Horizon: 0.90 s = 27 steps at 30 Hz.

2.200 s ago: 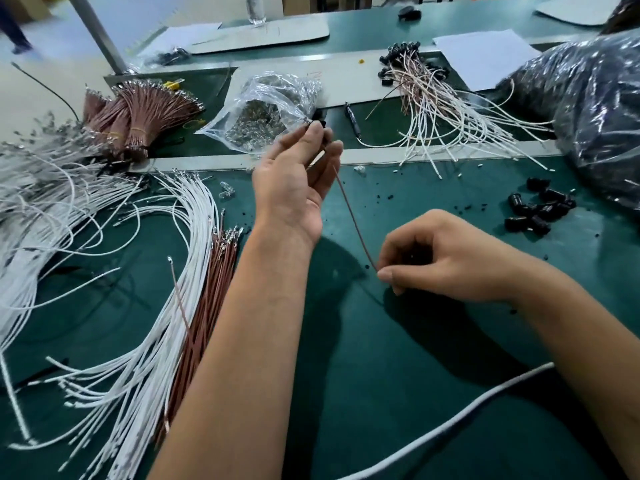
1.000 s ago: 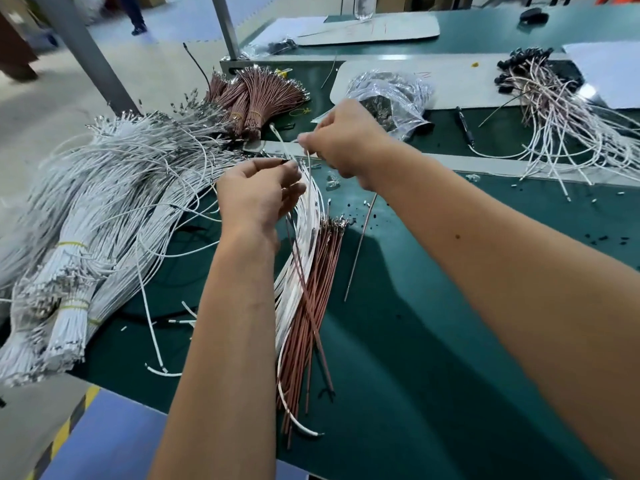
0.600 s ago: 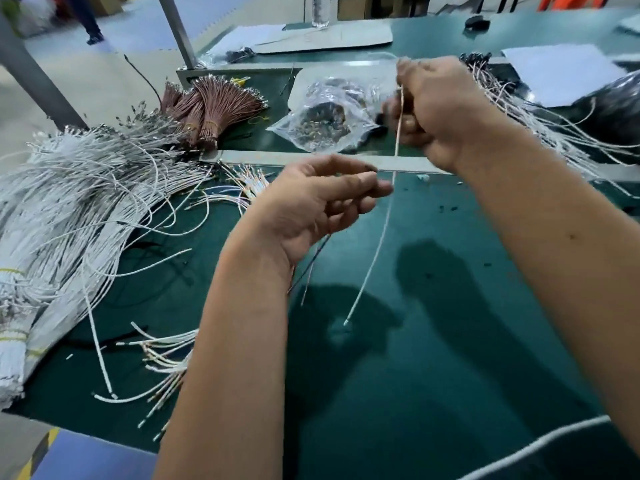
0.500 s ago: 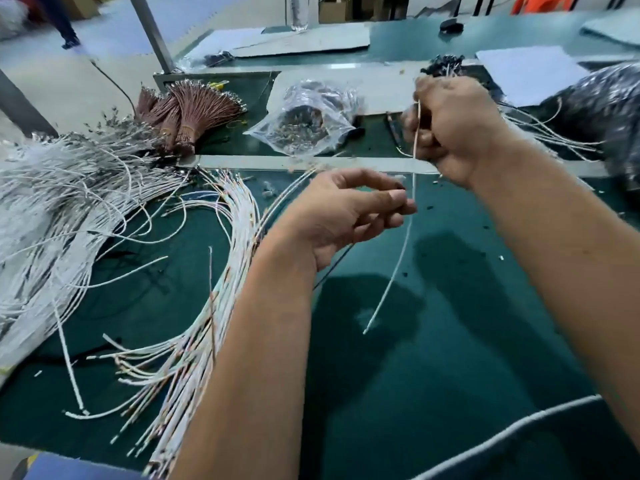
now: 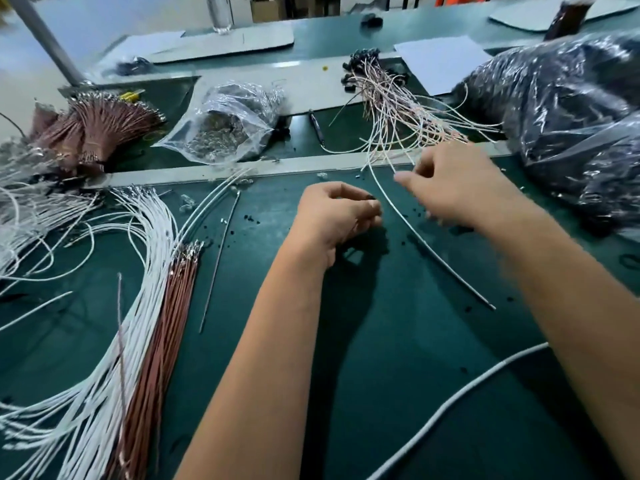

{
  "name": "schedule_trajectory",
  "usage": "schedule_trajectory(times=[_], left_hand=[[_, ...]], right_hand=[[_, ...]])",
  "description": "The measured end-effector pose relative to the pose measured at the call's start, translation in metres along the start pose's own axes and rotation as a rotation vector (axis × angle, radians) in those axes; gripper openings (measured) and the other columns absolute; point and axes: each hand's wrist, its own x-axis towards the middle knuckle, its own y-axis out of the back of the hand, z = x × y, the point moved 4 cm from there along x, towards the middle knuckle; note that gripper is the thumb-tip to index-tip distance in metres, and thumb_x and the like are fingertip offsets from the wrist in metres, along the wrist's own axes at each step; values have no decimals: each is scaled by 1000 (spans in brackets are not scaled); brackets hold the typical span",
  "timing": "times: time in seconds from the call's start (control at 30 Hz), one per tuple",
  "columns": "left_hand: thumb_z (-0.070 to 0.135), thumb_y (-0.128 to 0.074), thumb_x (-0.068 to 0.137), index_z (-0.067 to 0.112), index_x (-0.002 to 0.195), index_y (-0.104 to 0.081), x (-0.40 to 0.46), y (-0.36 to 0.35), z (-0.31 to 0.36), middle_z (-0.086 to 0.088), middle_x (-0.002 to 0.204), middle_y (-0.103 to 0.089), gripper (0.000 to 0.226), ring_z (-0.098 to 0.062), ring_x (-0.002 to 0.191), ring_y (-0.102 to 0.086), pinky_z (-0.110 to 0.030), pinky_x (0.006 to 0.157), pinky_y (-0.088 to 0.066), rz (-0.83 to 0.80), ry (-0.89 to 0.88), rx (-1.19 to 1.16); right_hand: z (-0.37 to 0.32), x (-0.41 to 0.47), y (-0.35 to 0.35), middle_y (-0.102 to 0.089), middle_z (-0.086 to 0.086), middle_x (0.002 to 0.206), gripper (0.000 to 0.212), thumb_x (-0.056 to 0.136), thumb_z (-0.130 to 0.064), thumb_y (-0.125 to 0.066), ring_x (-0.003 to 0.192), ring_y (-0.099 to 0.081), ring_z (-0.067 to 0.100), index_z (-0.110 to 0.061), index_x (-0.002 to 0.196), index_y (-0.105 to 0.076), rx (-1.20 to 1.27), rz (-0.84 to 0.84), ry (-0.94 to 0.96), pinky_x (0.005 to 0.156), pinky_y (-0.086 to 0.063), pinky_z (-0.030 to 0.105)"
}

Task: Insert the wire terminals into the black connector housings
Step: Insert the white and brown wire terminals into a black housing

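On the green worktop, loose white wires and brown wires lie at the near left. Mid-worktop, the left hand curls its grip around a small black connector housing. Just beside it the blurred right hand hovers over a single white wire; its grip cannot be told. Beyond lie finished wired housings.

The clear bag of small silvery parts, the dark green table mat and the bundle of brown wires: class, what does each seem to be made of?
Clear bag of small silvery parts: thin plastic film, glossy; it crinkles and glints. Parts inside look metallic, probably terminals.
Dark green table mat: likely rubber or vinyl, matte; smooth, with soft sheen.
Bundle of brown wires: plastic-looking insulation, with shiny metal tips.
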Motion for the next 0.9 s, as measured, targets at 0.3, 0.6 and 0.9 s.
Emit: schedule_trajectory(times=[0.3, 0.6, 0.9], left_hand=[[-1, -78, 84, 3, 93, -73, 3, 26, -3, -10, 73, -71, 11, -16, 67, -68, -21, 66, -54, 89, -218, -107], [-13, -74, 76, 5, 90, -72, -3, 30, -4, -11, 87, -74, 23, -27, 89, -67, -29, 88, -56, -77, -287, -149], [-11, -73, 72, 4, 88, -69, -3, 27, -3, -13, 96, -76, 22, -22, 90, -71, -26, 88, -55, -189, -333, -183]], right_hand=[[6, -41, -16, -54, 5, 65, 23, 89, -21, -62, 60, -52, 21, -10, 71, -52, -577, -363, 86, 53, -37, 28], [12, -26, -31, -69, 12, 69, 24, 95, 10, -40, 43, -45, 11, -13, 91, -46, 1141, -208, -65, 35, -30, 19], [17, -32, -29, -78, 9, 95, 19, 97, 1, -54, 72, -73, 13, -4, 110, -66, 1567, -129, 183, 61, -56, 16]])
